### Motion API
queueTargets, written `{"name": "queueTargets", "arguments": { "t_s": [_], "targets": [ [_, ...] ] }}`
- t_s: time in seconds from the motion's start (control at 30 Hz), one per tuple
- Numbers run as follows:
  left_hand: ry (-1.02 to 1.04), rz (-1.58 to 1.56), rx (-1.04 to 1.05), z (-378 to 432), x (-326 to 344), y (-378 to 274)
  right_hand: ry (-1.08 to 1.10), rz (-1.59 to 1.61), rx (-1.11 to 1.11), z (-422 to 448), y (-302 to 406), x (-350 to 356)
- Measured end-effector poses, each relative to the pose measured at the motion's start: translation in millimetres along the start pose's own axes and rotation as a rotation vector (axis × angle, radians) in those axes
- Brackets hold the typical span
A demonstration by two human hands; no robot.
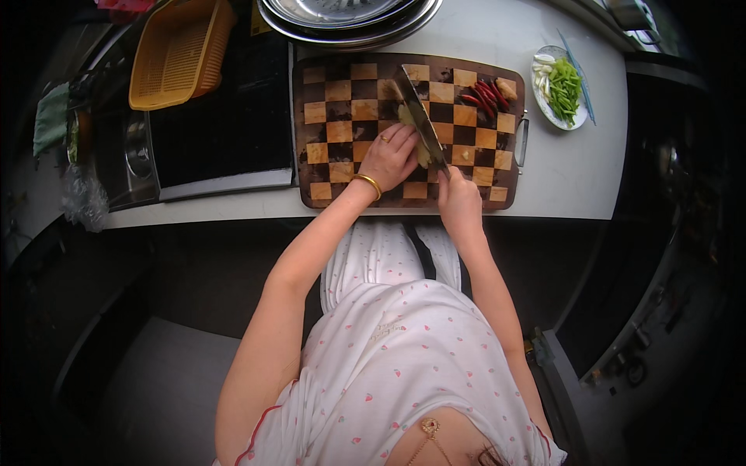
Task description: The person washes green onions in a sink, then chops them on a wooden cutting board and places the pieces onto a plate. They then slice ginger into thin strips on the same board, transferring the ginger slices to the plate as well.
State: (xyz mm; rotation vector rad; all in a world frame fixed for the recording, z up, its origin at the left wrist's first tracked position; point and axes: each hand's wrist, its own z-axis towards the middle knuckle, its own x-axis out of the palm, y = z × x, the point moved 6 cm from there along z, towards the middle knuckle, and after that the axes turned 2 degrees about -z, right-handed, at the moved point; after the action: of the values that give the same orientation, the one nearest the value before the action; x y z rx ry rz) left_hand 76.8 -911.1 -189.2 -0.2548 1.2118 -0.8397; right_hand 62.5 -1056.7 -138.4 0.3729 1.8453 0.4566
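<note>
My right hand [460, 195] grips the handle of a cleaver-like kitchen knife [421, 113], whose broad blade points away from me over a checkered wooden cutting board [365, 109]. Left of the blade, my left hand [391, 154] presses its fingers down on pale yellow-green vegetable pieces [424, 156], exact kind unclear. More of that food [406, 115] shows beyond my fingertips, beside the blade. At the board's far right corner lie several red chilies [485, 98] and a knob of what looks like ginger [506, 88].
An oval plate [583, 116] of chopped greens and white pieces stands right of the board, blue chopsticks [574, 64] along its edge. Stacked metal bowls [349, 42] sit behind the board. To the left, a yellow plastic basket [140, 87] rests by a dark cooktop [233, 140]. The counter's front edge [256, 211] runs before me.
</note>
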Motion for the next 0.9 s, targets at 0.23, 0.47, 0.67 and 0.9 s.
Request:
{"name": "queueTargets", "arguments": {
  "t_s": [0.23, 0.47, 0.67, 0.9],
  "targets": [
    [-0.018, -0.009, -0.004, -0.1, 1.1, 1.9, -0.066, 0.161, -0.051, -6.5, -7.0, -17.8],
    [0.002, -0.015, -0.01, 1.7, -0.7, 0.8, -0.029, 0.062, -0.042, -3.6, 2.9, -18.0],
    [0.013, -0.006, -0.02, -1.7, 1.3, 2.9, 0.11, 0.046, 0.051, -2.4, -2.7, -17.1],
    [0.018, -0.018, -0.015, 1.3, 1.2, 2.5, 0.004, 0.008, 0.011, 2.5, 0.0, -3.2]
  ]
}}
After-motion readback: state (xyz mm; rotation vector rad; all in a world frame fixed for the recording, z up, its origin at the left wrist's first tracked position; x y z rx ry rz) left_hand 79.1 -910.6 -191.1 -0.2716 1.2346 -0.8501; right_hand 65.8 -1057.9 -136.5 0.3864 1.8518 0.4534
